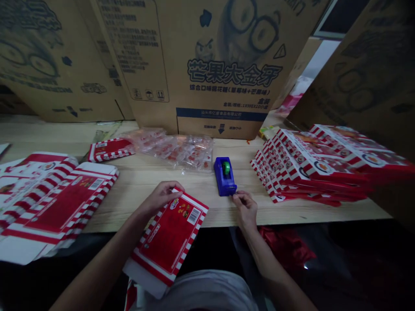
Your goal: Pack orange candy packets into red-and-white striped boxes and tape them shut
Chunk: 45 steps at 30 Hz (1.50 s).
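My left hand (164,195) grips the upper left edge of a red-and-white striped carton (177,231), which is tilted over the table's front edge. Its lower flap hangs open towards me. At the front of a blue tape dispenser (223,179) with a green core, my right hand (245,207) has thumb and forefinger pinched together at the cutting edge. The tape itself is too thin to make out clearly between the fingers.
Flattened striped cartons (61,203) are piled on the left. Clear packets (188,151) and a folded red carton (112,149) lie behind. On the right stand stacked filled-out cartons (301,162). Large cardboard boxes (227,86) wall off the back.
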Each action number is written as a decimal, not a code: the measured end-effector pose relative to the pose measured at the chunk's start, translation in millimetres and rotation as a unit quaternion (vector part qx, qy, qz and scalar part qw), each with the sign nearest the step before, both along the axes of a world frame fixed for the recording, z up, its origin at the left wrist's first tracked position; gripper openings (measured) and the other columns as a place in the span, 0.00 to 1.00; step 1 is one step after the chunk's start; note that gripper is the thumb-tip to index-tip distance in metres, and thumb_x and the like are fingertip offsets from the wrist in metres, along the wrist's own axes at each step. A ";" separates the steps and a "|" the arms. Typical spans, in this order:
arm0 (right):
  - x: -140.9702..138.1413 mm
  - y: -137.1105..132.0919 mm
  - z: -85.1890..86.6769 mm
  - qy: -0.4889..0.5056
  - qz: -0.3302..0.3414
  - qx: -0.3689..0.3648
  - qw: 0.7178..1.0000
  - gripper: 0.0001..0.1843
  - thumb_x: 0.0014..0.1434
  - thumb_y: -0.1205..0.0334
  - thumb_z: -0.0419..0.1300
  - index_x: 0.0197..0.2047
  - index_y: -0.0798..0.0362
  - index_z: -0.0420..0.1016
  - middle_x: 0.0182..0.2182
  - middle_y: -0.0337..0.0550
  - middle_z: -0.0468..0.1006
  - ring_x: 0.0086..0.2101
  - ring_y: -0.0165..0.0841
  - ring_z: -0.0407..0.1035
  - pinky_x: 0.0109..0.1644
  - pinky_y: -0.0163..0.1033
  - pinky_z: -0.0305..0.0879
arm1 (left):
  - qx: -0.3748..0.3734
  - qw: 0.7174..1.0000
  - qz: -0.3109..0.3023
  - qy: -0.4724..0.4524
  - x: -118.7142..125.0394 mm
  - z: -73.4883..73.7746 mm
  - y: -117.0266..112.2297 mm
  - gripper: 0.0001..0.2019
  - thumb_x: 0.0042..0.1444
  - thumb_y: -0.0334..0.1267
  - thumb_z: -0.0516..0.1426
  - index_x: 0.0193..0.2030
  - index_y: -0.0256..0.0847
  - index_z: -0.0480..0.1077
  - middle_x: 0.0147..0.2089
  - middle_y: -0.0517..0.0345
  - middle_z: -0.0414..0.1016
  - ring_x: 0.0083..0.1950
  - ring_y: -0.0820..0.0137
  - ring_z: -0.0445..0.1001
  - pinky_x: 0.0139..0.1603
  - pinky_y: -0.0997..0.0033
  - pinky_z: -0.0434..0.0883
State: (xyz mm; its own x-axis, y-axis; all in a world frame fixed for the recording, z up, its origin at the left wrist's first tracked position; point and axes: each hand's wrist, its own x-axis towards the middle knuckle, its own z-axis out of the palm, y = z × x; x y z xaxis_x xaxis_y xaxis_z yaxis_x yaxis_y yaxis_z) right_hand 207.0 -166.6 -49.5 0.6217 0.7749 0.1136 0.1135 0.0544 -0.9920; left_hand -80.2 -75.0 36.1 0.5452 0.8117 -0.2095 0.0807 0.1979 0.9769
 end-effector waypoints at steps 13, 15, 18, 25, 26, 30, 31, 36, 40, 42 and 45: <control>-64.1 9.6 59.3 -0.112 0.527 -0.060 0.840 0.18 0.54 0.50 0.65 0.21 0.53 0.69 0.26 0.38 0.69 0.28 0.30 0.63 0.32 0.34 0.59 | -0.001 0.977 -0.209 0.041 18.9 -2.9 -4.3 0.10 0.45 0.42 0.66 0.30 0.37 0.78 0.27 0.58 0.77 0.27 0.71 0.71 0.30 0.76 0.67; -73.5 8.9 56.7 -0.195 0.473 -0.077 0.856 0.18 0.50 0.55 0.68 0.19 0.53 0.66 0.23 0.36 0.69 0.25 0.28 0.61 0.28 0.33 0.55 | 0.002 0.978 -0.205 0.038 17.0 -4.1 -4.8 0.11 0.45 0.43 0.66 0.30 0.37 0.78 0.27 0.58 0.77 0.28 0.71 0.70 0.31 0.76 0.67; -83.7 1.5 56.2 -0.242 0.394 -0.123 0.878 0.19 0.45 0.58 0.71 0.18 0.53 0.64 0.18 0.33 0.66 0.21 0.26 0.57 0.25 0.33 0.51 | 0.009 0.982 -0.184 0.035 11.3 -3.7 -6.1 0.13 0.46 0.45 0.65 0.31 0.36 0.77 0.27 0.58 0.76 0.27 0.72 0.69 0.29 0.76 0.66; -84.4 -5.3 70.2 0.166 0.493 -0.200 0.830 0.21 0.41 0.51 0.73 0.35 0.54 0.75 0.25 0.35 0.76 0.25 0.29 0.68 0.32 0.34 0.63 | 0.011 0.981 -0.194 0.018 0.7 19.7 -15.9 0.15 0.49 0.48 0.64 0.35 0.37 0.77 0.29 0.55 0.77 0.28 0.70 0.70 0.30 0.74 0.66; -85.4 -5.6 71.3 0.240 0.514 -0.205 0.797 0.22 0.40 0.50 0.74 0.33 0.55 0.76 0.26 0.37 0.77 0.26 0.30 0.69 0.34 0.35 0.65 | 0.019 0.981 -0.193 0.012 -0.4 23.5 -17.3 0.15 0.49 0.48 0.64 0.35 0.37 0.78 0.29 0.55 0.76 0.29 0.70 0.70 0.31 0.74 0.67; -100.1 -6.5 67.8 0.440 0.534 -0.184 0.698 0.29 0.31 0.48 0.76 0.36 0.55 0.78 0.31 0.42 0.80 0.31 0.35 0.74 0.44 0.40 0.68 | 0.068 0.981 -0.179 -0.018 -9.2 31.4 -20.0 0.13 0.50 0.46 0.64 0.35 0.37 0.78 0.33 0.52 0.76 0.35 0.66 0.72 0.37 0.71 0.69; -104.9 -4.9 65.2 0.458 0.536 -0.178 0.687 0.30 0.31 0.48 0.76 0.37 0.55 0.78 0.32 0.44 0.81 0.32 0.36 0.74 0.45 0.41 0.67 | 0.071 0.983 -0.169 -0.023 -13.5 31.2 -19.7 0.13 0.49 0.46 0.65 0.34 0.37 0.78 0.34 0.51 0.76 0.36 0.66 0.72 0.38 0.71 0.70; -115.0 28.1 52.8 0.324 0.506 -0.151 0.785 0.18 0.46 0.51 0.70 0.32 0.56 0.76 0.29 0.42 0.79 0.29 0.33 0.73 0.40 0.39 0.69 | -0.040 0.994 0.093 -0.050 -54.0 19.4 -14.9 0.14 0.44 0.45 0.67 0.35 0.39 0.74 0.27 0.59 0.74 0.25 0.72 0.71 0.26 0.76 0.68; -105.0 81.7 59.6 -0.042 0.393 -0.041 0.918 0.11 0.54 0.54 0.61 0.29 0.53 0.72 0.26 0.41 0.76 0.28 0.33 0.71 0.34 0.38 0.68 | -0.074 0.910 0.403 -0.061 -98.9 -7.0 -21.1 0.19 0.36 0.41 0.68 0.36 0.39 0.70 0.28 0.62 0.76 0.26 0.71 0.74 0.27 0.75 0.71; -99.8 115.0 71.0 -0.148 0.340 -0.003 0.928 0.06 0.53 0.59 0.60 0.30 0.52 0.72 0.30 0.42 0.76 0.33 0.35 0.70 0.38 0.39 0.68 | -0.057 0.878 0.476 -0.015 -118.0 -24.5 -32.7 0.19 0.35 0.43 0.68 0.33 0.38 0.69 0.27 0.62 0.75 0.27 0.69 0.74 0.28 0.72 0.71; -96.9 172.2 92.0 -0.244 0.293 0.009 0.924 0.02 0.53 0.65 0.59 0.32 0.52 0.73 0.38 0.45 0.76 0.43 0.38 0.69 0.51 0.42 0.64 | 0.088 0.855 0.482 0.168 -135.9 -45.6 -53.7 0.19 0.40 0.49 0.65 0.36 0.39 0.70 0.33 0.56 0.75 0.35 0.60 0.76 0.34 0.63 0.74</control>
State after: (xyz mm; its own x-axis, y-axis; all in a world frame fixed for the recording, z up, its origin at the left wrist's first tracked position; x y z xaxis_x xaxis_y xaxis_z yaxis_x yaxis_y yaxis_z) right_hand 110.1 5.6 42.5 -0.0330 0.9577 0.2858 0.4929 0.2644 -0.8290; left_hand -216.1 -128.7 -9.4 -0.4629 0.8850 -0.0508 0.2458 0.1832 0.9519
